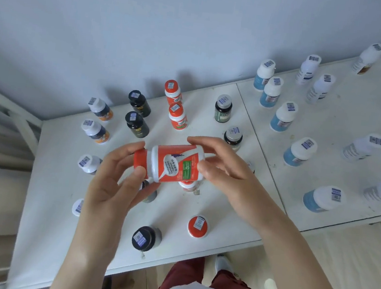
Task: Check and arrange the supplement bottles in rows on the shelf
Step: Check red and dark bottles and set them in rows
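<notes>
An orange-and-white supplement bottle (pixel 173 162) lies sideways in the air above the white shelf (pixel 57 176), label facing me. My left hand (pixel 119 176) grips its orange cap end. My right hand (pixel 220 169) holds its base end, thumb on the label. Two matching orange-capped bottles (pixel 177 115) stand in a column behind, and another (pixel 197 226) stands near the front edge. Another bottle (pixel 188 185) is partly hidden under the held bottle.
Dark black-capped bottles (pixel 137 124) and white-capped dark bottles (pixel 95 131) stand in columns to the left. Blue bottles (pixel 299 152) and white bottles (pixel 320 89) stand in rows on the right shelf panel. A wall backs the shelf. A black-lidded jar (pixel 145 238) stands near the front edge.
</notes>
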